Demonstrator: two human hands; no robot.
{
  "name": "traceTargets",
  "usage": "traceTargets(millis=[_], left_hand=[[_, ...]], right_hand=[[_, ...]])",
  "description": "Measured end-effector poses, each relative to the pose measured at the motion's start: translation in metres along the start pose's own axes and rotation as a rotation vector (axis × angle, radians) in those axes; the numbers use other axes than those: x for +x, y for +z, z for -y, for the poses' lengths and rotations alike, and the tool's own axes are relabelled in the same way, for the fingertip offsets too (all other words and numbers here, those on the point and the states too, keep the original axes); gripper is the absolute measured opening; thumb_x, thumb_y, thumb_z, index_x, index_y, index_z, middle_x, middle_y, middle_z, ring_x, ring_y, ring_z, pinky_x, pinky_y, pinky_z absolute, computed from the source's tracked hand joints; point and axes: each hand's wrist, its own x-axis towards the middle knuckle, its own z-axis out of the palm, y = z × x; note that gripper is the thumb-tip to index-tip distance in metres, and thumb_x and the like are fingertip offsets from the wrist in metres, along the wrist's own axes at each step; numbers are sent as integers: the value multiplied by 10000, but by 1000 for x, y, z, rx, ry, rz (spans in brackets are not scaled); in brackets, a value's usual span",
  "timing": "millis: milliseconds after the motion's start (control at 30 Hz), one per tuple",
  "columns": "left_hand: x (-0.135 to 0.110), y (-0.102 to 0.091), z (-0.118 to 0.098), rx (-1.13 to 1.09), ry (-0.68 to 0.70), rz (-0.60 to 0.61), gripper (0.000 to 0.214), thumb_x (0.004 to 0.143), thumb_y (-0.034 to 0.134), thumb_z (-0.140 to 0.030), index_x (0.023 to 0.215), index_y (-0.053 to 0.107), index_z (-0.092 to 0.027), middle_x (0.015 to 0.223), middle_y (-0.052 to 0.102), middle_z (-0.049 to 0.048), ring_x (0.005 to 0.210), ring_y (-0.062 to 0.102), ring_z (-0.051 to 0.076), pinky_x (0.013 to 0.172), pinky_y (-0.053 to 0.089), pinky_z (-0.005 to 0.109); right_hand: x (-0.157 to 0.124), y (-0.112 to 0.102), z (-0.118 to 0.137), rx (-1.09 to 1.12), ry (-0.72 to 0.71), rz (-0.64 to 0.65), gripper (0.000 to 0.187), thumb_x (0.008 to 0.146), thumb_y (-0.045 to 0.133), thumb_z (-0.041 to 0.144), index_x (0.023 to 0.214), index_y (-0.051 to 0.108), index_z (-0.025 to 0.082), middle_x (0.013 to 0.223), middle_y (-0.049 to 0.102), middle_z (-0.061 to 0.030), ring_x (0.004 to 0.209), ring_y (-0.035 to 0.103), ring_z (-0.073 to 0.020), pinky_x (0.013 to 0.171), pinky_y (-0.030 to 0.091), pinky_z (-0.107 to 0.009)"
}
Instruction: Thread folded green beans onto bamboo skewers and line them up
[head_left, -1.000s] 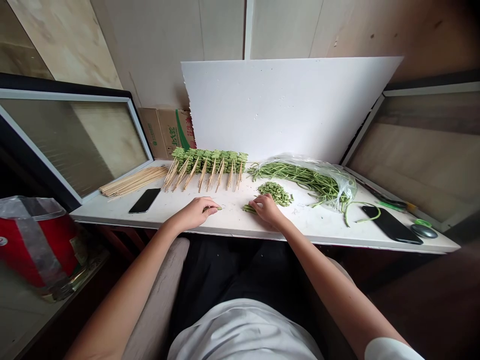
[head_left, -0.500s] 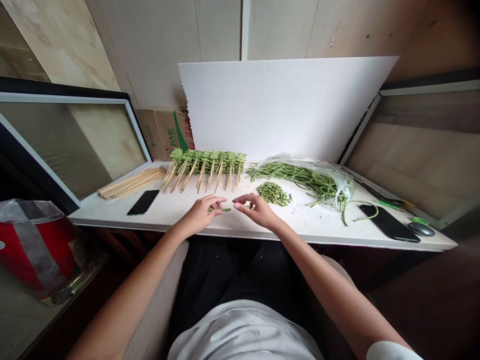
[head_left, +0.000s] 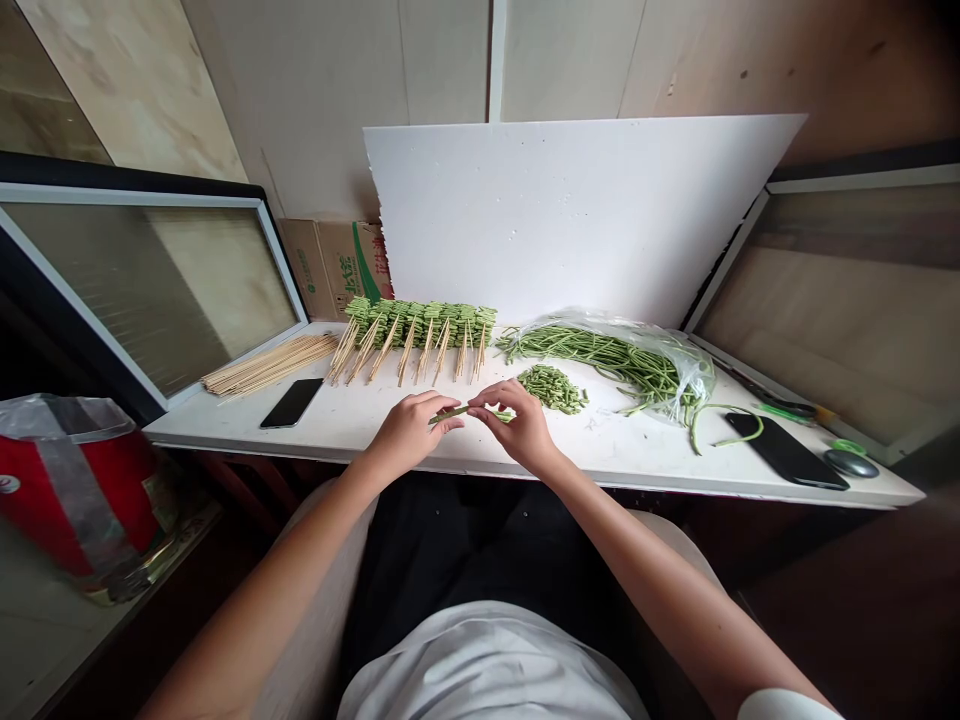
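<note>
Above the front middle of the table, my left hand (head_left: 409,430) is closed on a long green bean piece (head_left: 450,412). The far end of that piece is pinched between the thumb and fingertips of my right hand (head_left: 522,422). Another bit of green shows under my right fingers; whether it is held or lies on the table I cannot tell. Just beyond my right hand is a heap of short-cut bean pieces (head_left: 553,388). Farther back, bean pieces threaded on bamboo skewers (head_left: 427,325) are stacked in a row, bare stick ends pointing toward me.
Loose bamboo skewers (head_left: 270,365) lie at the left, behind a phone (head_left: 292,403). Uncut long beans (head_left: 592,345) spill from a clear plastic bag at the right. A second phone (head_left: 786,450) lies near the right end. A white board (head_left: 585,220) stands along the back.
My right hand has come up to the bean piece and now pinches its end. The piece tilts upward between both hands; before, only my left hand held it.
</note>
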Motion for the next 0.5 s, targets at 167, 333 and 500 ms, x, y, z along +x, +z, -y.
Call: traceTargets(millis=[167,333,500], left_hand=[[0,-1,-2,60,18,-36,138,1024,659,-250,1090,773,-210,1038,789,73,924,741,218,834,553,332],[-1,-4,-7,153,139,-38,194,1056,581,-223,1094,770,-207,981,773,75,868,715,205,803,533,322],[0,-6,-11,201,171,-58,217,1054,551,-191,1058,768,-200,940,768,72,819,692,200,775,520,324]], right_hand=[[0,1,6,-49,-64,6,237,963,741,485,1021,795,261,958,764,-89,938,641,-264,836,531,-435],[0,1,8,-82,-85,43,255,962,729,506,1004,785,260,917,743,-90,917,615,-273,856,520,-452],[0,2,9,-82,-91,29,270,967,713,526,983,764,262,903,748,-85,914,600,-278,841,512,-453]])
